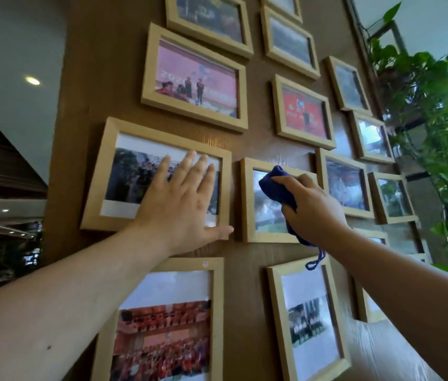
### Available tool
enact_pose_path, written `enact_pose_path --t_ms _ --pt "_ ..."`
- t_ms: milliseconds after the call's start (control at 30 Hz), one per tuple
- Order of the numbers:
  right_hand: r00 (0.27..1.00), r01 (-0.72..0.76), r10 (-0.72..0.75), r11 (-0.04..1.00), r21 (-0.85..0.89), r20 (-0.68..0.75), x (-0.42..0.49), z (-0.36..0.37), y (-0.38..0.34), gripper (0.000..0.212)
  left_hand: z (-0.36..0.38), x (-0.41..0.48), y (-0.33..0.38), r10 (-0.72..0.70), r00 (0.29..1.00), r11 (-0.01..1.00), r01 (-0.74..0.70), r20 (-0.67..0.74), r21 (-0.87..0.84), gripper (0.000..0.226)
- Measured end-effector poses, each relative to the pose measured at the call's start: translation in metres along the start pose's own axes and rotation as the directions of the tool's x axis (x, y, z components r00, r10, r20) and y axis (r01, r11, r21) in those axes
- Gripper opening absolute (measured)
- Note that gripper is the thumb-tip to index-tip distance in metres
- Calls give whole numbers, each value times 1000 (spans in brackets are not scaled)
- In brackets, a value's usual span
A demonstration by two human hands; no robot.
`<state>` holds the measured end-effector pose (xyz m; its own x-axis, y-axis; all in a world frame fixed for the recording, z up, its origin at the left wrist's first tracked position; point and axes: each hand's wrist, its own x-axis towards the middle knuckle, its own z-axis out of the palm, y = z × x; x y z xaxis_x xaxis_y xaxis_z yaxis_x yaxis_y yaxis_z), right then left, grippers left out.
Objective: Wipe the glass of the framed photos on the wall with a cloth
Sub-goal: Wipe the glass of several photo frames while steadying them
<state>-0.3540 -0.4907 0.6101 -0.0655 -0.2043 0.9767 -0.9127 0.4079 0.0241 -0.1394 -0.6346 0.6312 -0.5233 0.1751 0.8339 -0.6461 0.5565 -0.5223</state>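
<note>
Several framed photos in light wooden frames hang on a brown wood wall (253, 149). My right hand (312, 209) grips a dark blue cloth (276, 188) and presses it against the glass of a small middle frame (247, 199). A blue loop of the cloth dangles below my wrist. My left hand (181, 200) lies flat with fingers spread on the glass of the larger frame (99, 188) to the left, its thumb reaching the frame's lower right corner.
More frames hang above, below and to the right, among them a pink-photo frame (194, 78) and a red-photo frame (302, 112). Green leafy plants (431, 111) crowd the right edge. A ceiling with round lamps (32, 81) opens on the left.
</note>
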Motion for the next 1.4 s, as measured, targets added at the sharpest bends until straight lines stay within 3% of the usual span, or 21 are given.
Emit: enact_pose_path --t_ms 133,567,833,1000,1133,1267,1333,1400 --pt "998 54 -54 997 -55 11 13 7 24 50 15 30 39 4 1000 1000 -4 22 17 110" --pt "988 152 -154 981 119 8 39 62 35 56 65 58 80 -74 984 987 50 159 153 125" --pt "974 227 -227 974 -16 -20 29 82 68 57 68 55 77 -81 984 992 65 161 105 124" --pt "1000 -10 9 994 -109 -10 20 84 130 53 71 57 76 -66 980 996 53 186 76 124" --pt "992 -124 127 988 -88 28 21 81 131 53 71 58 77 -55 981 997 43 186 71 125" --pt "993 96 -102 991 88 55 17 78 74 57 70 59 79 -61 977 997 48 205 68 123" --pt "963 260 -264 962 78 52 11 79 47 58 69 61 81 -69 976 996 55 205 74 122" --pt "956 285 -288 956 66 55 7 76 41 58 67 62 81 -70 974 995 53 213 83 123"
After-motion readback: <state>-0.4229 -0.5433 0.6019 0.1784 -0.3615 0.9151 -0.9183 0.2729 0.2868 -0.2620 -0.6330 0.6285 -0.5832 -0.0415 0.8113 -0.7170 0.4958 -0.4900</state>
